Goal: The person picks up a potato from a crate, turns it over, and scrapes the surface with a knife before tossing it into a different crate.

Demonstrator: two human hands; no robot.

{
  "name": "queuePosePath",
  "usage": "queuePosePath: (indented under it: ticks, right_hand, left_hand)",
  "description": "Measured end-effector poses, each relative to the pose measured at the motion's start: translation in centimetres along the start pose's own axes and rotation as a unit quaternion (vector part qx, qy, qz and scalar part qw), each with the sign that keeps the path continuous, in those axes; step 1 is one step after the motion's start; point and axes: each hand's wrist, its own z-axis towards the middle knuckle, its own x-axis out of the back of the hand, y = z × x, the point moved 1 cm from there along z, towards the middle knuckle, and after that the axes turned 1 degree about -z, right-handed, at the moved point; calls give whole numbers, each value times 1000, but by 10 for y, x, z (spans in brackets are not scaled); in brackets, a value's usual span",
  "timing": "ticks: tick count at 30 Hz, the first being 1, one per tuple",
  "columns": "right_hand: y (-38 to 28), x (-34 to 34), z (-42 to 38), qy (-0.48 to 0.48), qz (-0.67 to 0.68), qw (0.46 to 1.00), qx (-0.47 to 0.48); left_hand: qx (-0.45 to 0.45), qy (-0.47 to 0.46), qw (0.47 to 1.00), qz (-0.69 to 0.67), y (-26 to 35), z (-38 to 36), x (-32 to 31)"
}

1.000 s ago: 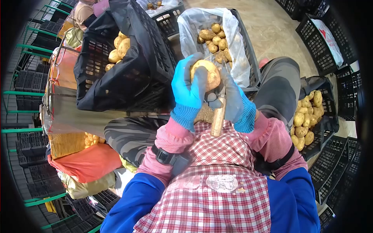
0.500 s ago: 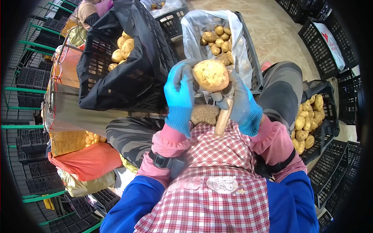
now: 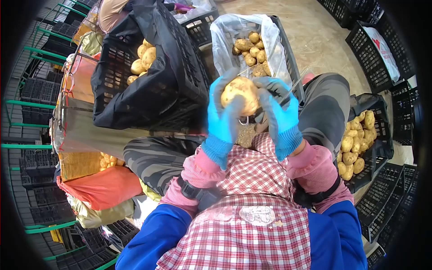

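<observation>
A large potato (image 3: 239, 93) is held up above my lap. My left hand (image 3: 224, 112), in a blue and grey glove, wraps round its left side. The fingers of my right hand (image 3: 278, 105), gloved alike, press on the potato's right side; a thin metal blade (image 3: 294, 84) sticks out past this hand, its handle hidden. Just beyond is a crate lined with white plastic (image 3: 220, 38), holding small potatoes (image 3: 253, 48). To the left, a black-lined crate (image 3: 166, 72) contains bigger potatoes (image 3: 145, 58).
More potatoes (image 3: 356, 141) fill a black crate by my right knee. Empty-looking black crates (image 3: 373, 56) stand at the right. On the left are a red sack (image 3: 105, 188) and a metal-framed rack (image 3: 63, 103). Part of another person (image 3: 111, 13) shows at the top left.
The potato has moved slightly left and down and has turned. My right hand has changed its grip, and the wooden handle seen before is hidden. The other person has shifted.
</observation>
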Motion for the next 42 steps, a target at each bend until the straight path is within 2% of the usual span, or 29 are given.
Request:
queuePosePath:
  ticks: [1, 2, 5, 6, 8, 10, 13, 14, 16, 18, 21, 22, 24, 25, 26, 27, 28, 31, 33, 36, 40, 42]
  right_hand:
    - [0, -1, -5, -7, 4, 1000, -20]
    - [0, -1, -7, -8, 9, 999, -43]
    - [3, -1, -10, 6, 30, 993, -118]
    - [2, -1, -10, 2, 31, 993, -115]
    - [1, -4, -10, -3, 33, 993, -111]
    - [26, -8, -5, -27, -37, 996, 74]
    - [10, -9, -8, -50, 3, 999, 2]
    - [2, -4, -8, -51, 18, 996, -65]
    - [0, -5, -8, -44, 49, 993, -100]
    - [7, -11, -10, -25, 81, 996, -37]
    - [5, -8, -4, -14, -5, 1000, -3]
    - [5, -5, -1, -8, -13, 999, -36]
    - [7, 7, 5, 4, -29, 994, -104]
    - [10, 15, 8, -2, -172, 985, -25]
    - [8, 18, 13, -9, -310, 949, 56]
    - [7, 17, 15, -15, -439, 888, 136]
    - [3, 18, 9, -22, -543, 830, 124]
    - [-3, 9, 2, -52, -618, 780, 88]
    - [-3, 10, 3, -53, -627, 773, 84]
    - [-2, 8, 1, -71, -648, 755, 74]
    - [5, -1, -9, -110, -665, 730, 118]
    - [1, 6, 0, -81, -652, 747, 103]
  left_hand:
    - [9, 20, 999, -33, 0, 3, 2]
    - [-25, 23, 999, 32, 1, 6, 2]
    - [4, 23, 998, -51, 5, 7, 2]
    - [-17, 27, 999, 1, 1, 7, 4]
    - [-13, 34, 999, -28, 2, 6, 1]
    - [-19, 38, 999, -25, 3, 4, -3]
    - [-42, 37, 998, 23, 4, 1, -5]
    - [-51, 35, 997, 36, 1, 0, -4]
    - [-57, 35, 997, 36, 3, -4, -5]
    - [-52, 41, 998, 10, 10, -8, -11]
    - [-76, 24, 993, 83, -4, -12, -1]
    - [-82, 13, 990, 111, -4, -13, 3]
    - [-64, -6, 995, 78, -2, -13, 1]
    - [-56, -15, 996, 61, -1, -12, 0]
    - [-52, -9, 998, 35, 0, -11, 3]
    - [-61, 1, 998, 30, 1, -9, 4]
    - [-69, 9, 997, 26, 2, -6, 4]
    - [-99, 7, 994, 47, -1, -1, 10]
    - [-125, 10, 988, 91, -4, 0, 12]
    - [-155, 13, 984, 86, -6, 1, 10]
    - [-129, 37, 986, 96, -16, 1, 19]
    - [-121, 33, 989, 81, -17, 0, 18]
